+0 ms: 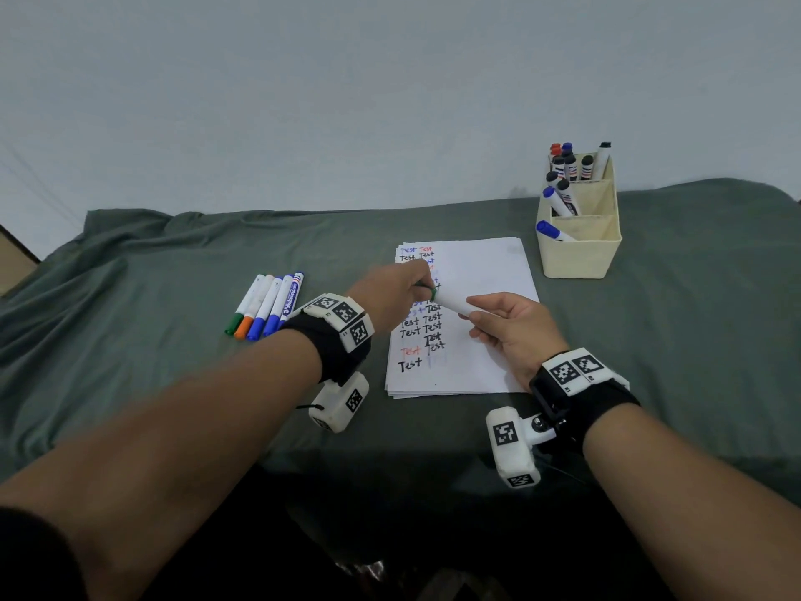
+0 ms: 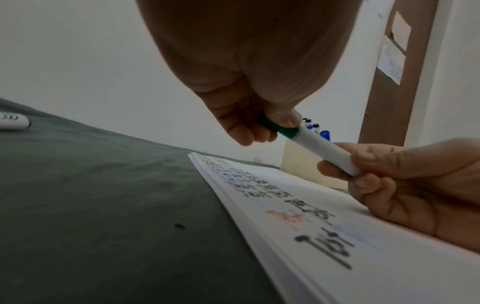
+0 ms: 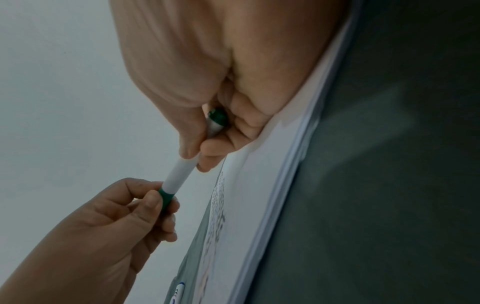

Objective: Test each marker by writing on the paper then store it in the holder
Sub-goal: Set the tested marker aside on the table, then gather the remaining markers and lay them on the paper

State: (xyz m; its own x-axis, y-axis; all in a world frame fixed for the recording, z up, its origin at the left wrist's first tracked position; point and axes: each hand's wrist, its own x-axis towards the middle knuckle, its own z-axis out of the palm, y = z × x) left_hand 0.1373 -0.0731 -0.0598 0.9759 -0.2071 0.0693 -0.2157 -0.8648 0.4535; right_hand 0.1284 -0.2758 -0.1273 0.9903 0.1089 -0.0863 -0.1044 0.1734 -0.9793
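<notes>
Both hands hold one green marker [image 1: 448,303] above the paper [image 1: 485,271]. My left hand [image 1: 396,290] pinches its green cap [image 2: 281,129] while my right hand [image 1: 505,327] grips the white barrel [image 2: 330,152]. In the right wrist view the cap [image 3: 166,197] still sits on the barrel [image 3: 180,173]. The paper carries several rows of "Test" in black, blue and red. The cream holder [image 1: 578,249] stands at the back right with several markers in it.
Several capped markers [image 1: 264,305] lie side by side on the green cloth [image 1: 173,340] left of the paper. A pale wall rises behind the table. A white remote-like object [image 2: 13,122] lies far left in the left wrist view.
</notes>
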